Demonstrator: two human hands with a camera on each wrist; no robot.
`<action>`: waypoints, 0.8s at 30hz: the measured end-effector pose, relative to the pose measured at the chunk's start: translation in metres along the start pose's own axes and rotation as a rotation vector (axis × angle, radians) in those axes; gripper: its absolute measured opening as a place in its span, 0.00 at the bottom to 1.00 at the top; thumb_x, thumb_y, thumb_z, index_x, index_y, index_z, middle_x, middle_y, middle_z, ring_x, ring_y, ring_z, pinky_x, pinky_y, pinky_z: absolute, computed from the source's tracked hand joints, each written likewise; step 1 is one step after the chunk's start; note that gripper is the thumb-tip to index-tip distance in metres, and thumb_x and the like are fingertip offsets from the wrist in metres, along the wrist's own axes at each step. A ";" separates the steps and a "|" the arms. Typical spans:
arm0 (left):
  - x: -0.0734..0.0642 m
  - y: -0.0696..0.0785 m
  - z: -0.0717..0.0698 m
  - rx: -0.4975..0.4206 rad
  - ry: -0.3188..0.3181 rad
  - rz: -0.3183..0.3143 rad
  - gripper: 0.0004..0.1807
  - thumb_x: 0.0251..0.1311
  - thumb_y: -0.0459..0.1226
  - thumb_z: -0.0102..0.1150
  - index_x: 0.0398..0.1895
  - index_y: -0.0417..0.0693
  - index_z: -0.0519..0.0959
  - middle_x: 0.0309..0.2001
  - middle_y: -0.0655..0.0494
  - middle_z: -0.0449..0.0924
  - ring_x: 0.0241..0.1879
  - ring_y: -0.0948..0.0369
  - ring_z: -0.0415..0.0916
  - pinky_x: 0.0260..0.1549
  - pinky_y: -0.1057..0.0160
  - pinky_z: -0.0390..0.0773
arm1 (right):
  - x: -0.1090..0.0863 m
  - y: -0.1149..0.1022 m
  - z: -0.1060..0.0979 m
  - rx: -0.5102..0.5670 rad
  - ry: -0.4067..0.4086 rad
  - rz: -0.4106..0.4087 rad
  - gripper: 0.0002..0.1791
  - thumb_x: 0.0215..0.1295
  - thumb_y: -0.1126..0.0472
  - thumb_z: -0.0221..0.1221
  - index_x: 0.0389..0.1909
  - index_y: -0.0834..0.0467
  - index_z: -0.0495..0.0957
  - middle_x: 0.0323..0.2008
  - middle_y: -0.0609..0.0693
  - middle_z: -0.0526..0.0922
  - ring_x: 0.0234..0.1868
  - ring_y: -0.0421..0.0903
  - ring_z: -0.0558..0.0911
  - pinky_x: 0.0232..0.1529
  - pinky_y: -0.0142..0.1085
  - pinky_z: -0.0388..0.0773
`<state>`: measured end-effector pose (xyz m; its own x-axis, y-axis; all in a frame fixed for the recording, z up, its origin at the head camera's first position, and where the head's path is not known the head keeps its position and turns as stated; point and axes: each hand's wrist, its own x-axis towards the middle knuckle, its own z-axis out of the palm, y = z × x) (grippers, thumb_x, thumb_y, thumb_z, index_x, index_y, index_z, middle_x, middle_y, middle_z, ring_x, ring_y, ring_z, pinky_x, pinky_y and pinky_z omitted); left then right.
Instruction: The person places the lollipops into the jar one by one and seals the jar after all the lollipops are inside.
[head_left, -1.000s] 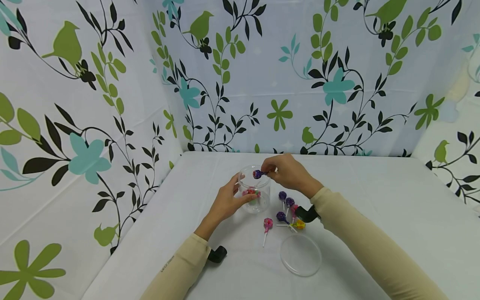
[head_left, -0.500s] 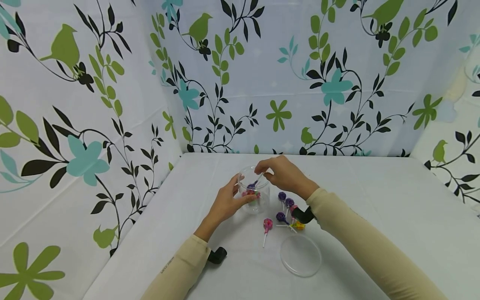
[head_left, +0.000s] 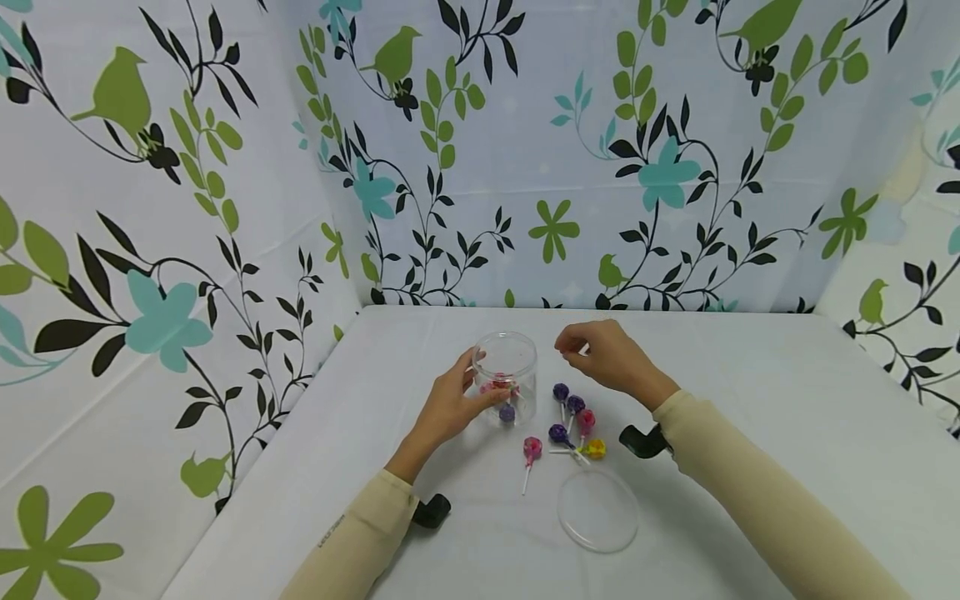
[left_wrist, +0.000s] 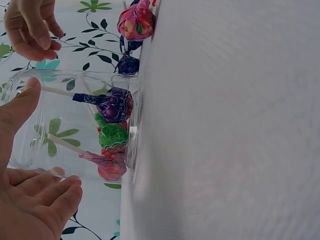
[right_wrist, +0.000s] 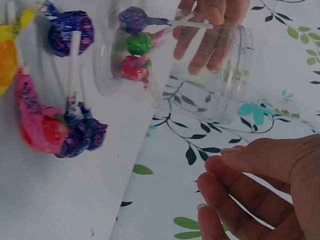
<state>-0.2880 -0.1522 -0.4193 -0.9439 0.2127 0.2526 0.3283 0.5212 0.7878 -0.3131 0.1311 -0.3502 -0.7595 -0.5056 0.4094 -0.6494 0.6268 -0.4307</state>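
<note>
A clear plastic jar (head_left: 525, 379) stands on the white table, its mouth uncovered. My left hand (head_left: 447, 406) grips it from the left, thumb in front and fingers behind. Inside lie several lollipops: a purple one (left_wrist: 116, 105), a green one (left_wrist: 113, 135) and a pink one (left_wrist: 111, 169), their sticks slanting toward the mouth. Right of the jar, apart from it, my right hand (head_left: 611, 357) hovers with loosely curled fingers and holds nothing. Below it on the table is a cluster of purple lollipops (head_left: 558, 433), a red-pink lollipop (head_left: 587, 419) and a yellow lollipop (head_left: 595, 449).
A single pink lollipop (head_left: 532, 450) lies in front of the jar. Nearer to me is a round clear lid (head_left: 597, 510), flat on the table (head_left: 750, 400). A patterned cloth (head_left: 570, 150) with leaves and birds hangs behind and at the sides.
My right hand has lowered a purple lollipop into the jar, let it go and drawn back to the right. The left hand stays on the jar.
</note>
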 end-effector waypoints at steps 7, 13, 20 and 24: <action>-0.001 0.000 -0.001 0.004 -0.002 -0.001 0.53 0.61 0.53 0.74 0.83 0.47 0.56 0.77 0.50 0.63 0.71 0.43 0.67 0.66 0.47 0.71 | -0.024 0.017 0.012 0.006 -0.079 0.116 0.04 0.67 0.67 0.68 0.41 0.60 0.87 0.32 0.45 0.84 0.35 0.46 0.81 0.37 0.40 0.85; -0.001 0.002 -0.003 0.012 0.006 -0.005 0.53 0.62 0.53 0.74 0.83 0.46 0.55 0.77 0.50 0.63 0.71 0.43 0.67 0.66 0.45 0.71 | -0.037 0.021 0.015 -0.013 -0.182 0.221 0.03 0.66 0.65 0.69 0.38 0.60 0.85 0.29 0.45 0.82 0.31 0.45 0.78 0.34 0.38 0.83; -0.001 0.000 -0.002 0.002 0.002 -0.015 0.53 0.61 0.54 0.74 0.83 0.48 0.56 0.77 0.49 0.63 0.72 0.43 0.66 0.66 0.46 0.71 | -0.050 0.023 0.023 -0.011 -0.229 0.312 0.08 0.64 0.60 0.73 0.34 0.57 0.83 0.26 0.46 0.79 0.28 0.45 0.76 0.28 0.36 0.79; 0.000 -0.001 -0.001 0.006 0.003 -0.003 0.53 0.61 0.54 0.74 0.83 0.49 0.57 0.77 0.50 0.64 0.71 0.44 0.67 0.66 0.47 0.72 | -0.055 0.024 0.031 -0.011 -0.230 0.320 0.12 0.63 0.55 0.74 0.33 0.57 0.82 0.25 0.46 0.79 0.28 0.45 0.75 0.27 0.36 0.77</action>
<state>-0.2887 -0.1533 -0.4194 -0.9450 0.2086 0.2518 0.3255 0.5267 0.7852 -0.2878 0.1559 -0.4081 -0.9132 -0.4024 0.0641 -0.3787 0.7802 -0.4979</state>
